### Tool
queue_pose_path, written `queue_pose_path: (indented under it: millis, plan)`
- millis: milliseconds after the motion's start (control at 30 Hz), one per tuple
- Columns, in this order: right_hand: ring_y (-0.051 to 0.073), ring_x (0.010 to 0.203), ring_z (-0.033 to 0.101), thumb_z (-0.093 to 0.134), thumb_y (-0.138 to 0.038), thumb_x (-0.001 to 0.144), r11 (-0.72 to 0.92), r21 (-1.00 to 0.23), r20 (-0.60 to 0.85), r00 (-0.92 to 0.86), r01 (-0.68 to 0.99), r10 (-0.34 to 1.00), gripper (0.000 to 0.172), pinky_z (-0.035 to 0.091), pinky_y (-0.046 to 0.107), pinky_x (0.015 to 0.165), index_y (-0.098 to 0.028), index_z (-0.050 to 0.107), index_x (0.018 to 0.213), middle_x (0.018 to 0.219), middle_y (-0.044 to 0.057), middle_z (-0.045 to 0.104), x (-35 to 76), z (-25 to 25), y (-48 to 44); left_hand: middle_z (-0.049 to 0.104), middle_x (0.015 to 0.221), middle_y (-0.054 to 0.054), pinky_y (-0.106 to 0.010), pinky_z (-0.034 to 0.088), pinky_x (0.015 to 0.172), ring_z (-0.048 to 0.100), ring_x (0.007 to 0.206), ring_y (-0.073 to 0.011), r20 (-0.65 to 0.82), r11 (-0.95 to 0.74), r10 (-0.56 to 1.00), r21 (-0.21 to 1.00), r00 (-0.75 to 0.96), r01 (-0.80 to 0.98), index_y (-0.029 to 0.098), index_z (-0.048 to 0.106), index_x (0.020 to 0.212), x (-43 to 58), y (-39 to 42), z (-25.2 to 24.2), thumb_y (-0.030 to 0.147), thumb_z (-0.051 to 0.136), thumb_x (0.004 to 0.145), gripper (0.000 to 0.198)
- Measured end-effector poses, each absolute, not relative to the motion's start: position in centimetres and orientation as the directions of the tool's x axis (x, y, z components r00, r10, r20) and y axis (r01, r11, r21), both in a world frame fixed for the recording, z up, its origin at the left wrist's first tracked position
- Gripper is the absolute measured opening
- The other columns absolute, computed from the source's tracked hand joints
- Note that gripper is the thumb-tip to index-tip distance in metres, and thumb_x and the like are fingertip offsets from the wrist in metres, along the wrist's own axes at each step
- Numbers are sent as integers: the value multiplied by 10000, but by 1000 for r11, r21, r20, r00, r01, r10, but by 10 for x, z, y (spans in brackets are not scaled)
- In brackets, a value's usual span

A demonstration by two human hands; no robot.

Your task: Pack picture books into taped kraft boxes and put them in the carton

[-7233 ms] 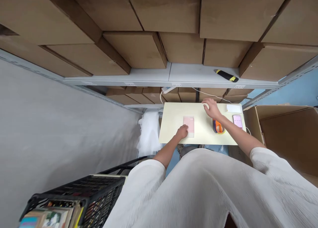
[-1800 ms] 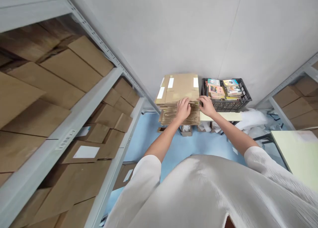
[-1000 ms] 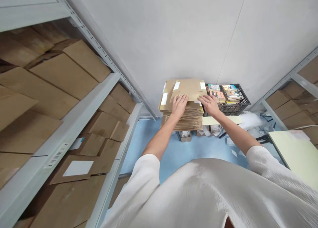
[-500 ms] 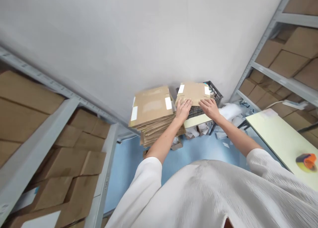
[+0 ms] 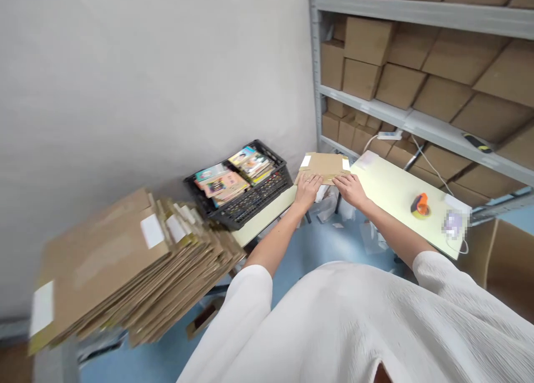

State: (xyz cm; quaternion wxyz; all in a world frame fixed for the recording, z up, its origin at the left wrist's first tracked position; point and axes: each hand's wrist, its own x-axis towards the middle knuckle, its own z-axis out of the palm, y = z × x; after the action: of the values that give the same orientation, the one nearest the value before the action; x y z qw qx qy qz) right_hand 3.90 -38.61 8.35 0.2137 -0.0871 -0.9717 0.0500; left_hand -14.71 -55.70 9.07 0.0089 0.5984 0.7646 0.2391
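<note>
Both of my hands hold one flattened cardboard box (image 5: 325,165) by its near edge, out in front of me. It has a white label at each far corner. My left hand (image 5: 307,187) grips the left part of that edge, fingers on top and thumb hidden. On the right part, my right hand (image 5: 349,188) is closed the same way. Left of the held cardboard, a black plastic crate (image 5: 262,199) full of thin, colourful books stands on a pale table (image 5: 258,223). Further left rises a tall stack of flattened cardboard boxes (image 5: 104,255), with white labels on the top one.
A pale yellow-green table (image 5: 392,191) on the right carries an orange tape dispenser (image 5: 420,205). Behind it, a grey metal shelf rack (image 5: 375,102) is packed with brown boxes. White scraps (image 5: 329,208) lie on the blue floor (image 5: 317,244). An open carton (image 5: 511,266) stands at far right.
My view has turned to the right. The flattened box in both hands has moved right, away from above the crate, which now shows its books. My grip looks the same.
</note>
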Motion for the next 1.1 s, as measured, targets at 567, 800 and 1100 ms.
queue_pose_path:
  millis: [567,800,1100]
  plan:
    - [334,1309,564,394,-237,1152,712,-95,175,-693,695,700,484,373,471,1072,-217,649,1562,1510,143,720,180,16,-261,689,1593,-57,-595,203,1431,625,1515,-241,199,-410,910,310,363,858,338,652,1549,-79,-280,3,54,450,1031,624]
    - [346,1312,535,396,-203,1129,488,-131,29,-488,863,872,520,342,470,1116,-207,624,1596,1550,147,688,164,-5,-222,674,1609,-66,-591,244,1408,609,1529,-249,103,-555,824,341,556,759,307,664,1549,-87,-183,-26,29,446,1018,638]
    - [355,1254,567,392,-337,1161,342,-167,-94,-360,925,928,473,374,480,1090,-175,700,1481,1449,167,724,143,-37,-221,666,1612,-112,-551,227,1399,549,1558,-284,-20,-599,739,437,673,671,265,666,1540,-94,-146,-63,36,502,957,648]
